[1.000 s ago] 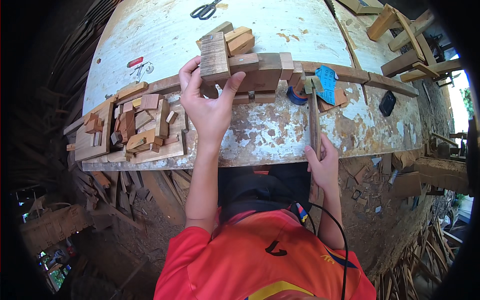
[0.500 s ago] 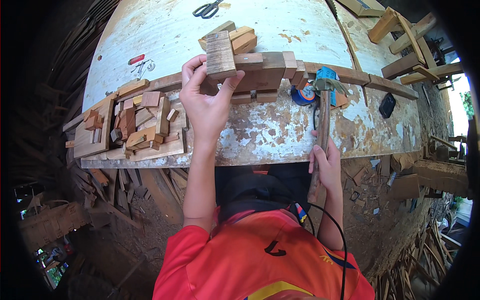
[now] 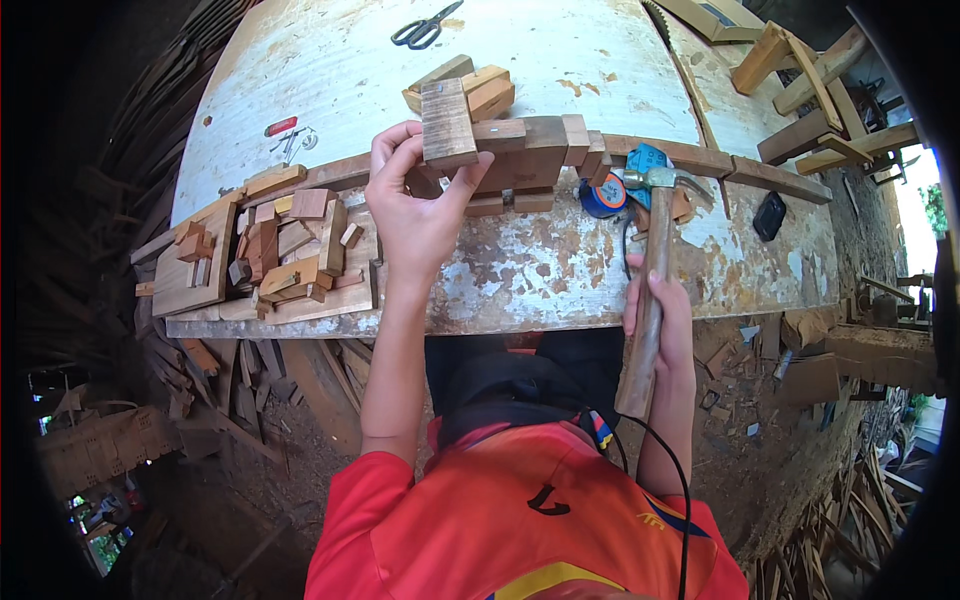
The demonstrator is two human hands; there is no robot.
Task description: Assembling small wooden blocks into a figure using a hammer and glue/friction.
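Note:
My left hand [image 3: 420, 225] is closed round a brown rectangular wood block [image 3: 447, 125], thumb on its right edge and fingers on its left. The block stands at the left end of a wooden assembly [image 3: 535, 155] with stubby jointed pieces at its right end. In my right hand [image 3: 668, 310] is a claw hammer [image 3: 656, 240], gripped by its wooden handle. Its metal head points away from me, over the table, right of the assembly. A blue tape roll [image 3: 604, 196] and a blue packet [image 3: 645, 160] lie beside the hammer head, partly covered.
Many wood offcuts [image 3: 290, 275] are heaped on the worn white table [image 3: 560, 275] at left. A long wood strip [image 3: 780, 176] crosses the table. Scissors [image 3: 425, 30] and a red tool [image 3: 281, 126] lie at the far side, a black case [image 3: 769, 215] at right.
The hammer has turned in my right hand, so its claw and head show sharply and its handle end has swung lower and right. My left hand still holds the block, with little change.

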